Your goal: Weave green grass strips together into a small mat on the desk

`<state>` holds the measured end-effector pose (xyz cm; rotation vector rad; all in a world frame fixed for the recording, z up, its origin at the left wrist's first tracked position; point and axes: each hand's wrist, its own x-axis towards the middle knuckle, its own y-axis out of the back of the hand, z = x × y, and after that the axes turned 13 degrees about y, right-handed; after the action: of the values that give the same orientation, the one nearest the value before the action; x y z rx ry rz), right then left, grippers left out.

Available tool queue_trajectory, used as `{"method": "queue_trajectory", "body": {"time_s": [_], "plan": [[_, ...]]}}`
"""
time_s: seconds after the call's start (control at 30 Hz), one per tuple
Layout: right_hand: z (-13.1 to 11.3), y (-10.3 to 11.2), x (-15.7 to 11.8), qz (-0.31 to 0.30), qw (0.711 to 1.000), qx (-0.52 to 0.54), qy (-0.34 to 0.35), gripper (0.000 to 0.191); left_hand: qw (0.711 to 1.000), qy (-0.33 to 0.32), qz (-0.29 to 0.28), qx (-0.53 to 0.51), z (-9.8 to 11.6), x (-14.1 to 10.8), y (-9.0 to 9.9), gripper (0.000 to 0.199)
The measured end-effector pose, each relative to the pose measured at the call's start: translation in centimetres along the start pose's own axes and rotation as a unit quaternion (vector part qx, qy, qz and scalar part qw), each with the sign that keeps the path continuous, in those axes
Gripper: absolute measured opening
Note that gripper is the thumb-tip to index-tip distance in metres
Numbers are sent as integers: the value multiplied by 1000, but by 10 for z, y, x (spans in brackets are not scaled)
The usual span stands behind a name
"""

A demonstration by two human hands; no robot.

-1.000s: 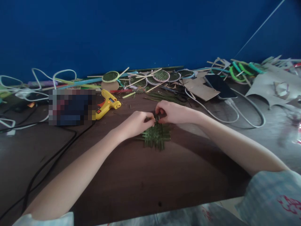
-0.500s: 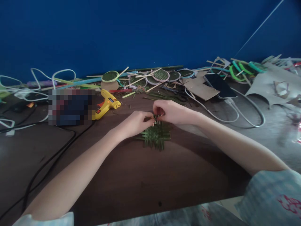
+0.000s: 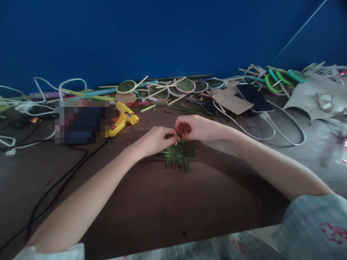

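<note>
A small mat of woven green leaf strips (image 3: 179, 155) lies on the dark table in front of me, its strip ends sticking out at the left, right and near sides. At its far edge my left hand (image 3: 159, 139) is closed, thumb and index finger pinching near the strip ends. My right hand (image 3: 193, 128) meets it there, fingers curled and fingertips together at the same strips. The two hands' fingertips almost touch. The far edge of the mat and the exact strips between the fingers are partly hidden.
A yellow glue gun (image 3: 122, 119) lies left of the hands beside a blurred-out patch. Along the blue wall are round woven pieces (image 3: 185, 86), thin sticks and leaf scraps. Rightward are cardboard (image 3: 230, 99), a phone (image 3: 254, 98) with a white cable, and green rings (image 3: 275, 81). Black cords (image 3: 62, 177) run at left.
Both hands stay at the mat's far edge, with only slight shifts of the fingers. The view has tilted a little; the mat lies in the same place.
</note>
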<state>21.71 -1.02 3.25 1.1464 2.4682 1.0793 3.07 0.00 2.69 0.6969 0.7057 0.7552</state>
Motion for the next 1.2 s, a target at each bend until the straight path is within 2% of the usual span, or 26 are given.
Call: {"method": "queue_trajectory", "body": {"time_s": [0.37,0.6,0.8,1.03,1.2], "plan": [[-4,9,-1,-54,998,32,3,16,1000,-4,-1,-6,-2,2,1,27],[-8,9,-2,-61,995,73,-11,15,1000,-15,-3,-11,-1,2,2,25],[-10,11,-3,-54,993,101,-17,16,998,-39,-27,-39,-1,0,1,16],[-13,16,-3,-46,987,132,-73,18,998,-48,0,-31,1,-1,-6,13],[-3,15,-2,-24,996,53,-71,21,999,-27,23,-27,1,0,-9,13]]}}
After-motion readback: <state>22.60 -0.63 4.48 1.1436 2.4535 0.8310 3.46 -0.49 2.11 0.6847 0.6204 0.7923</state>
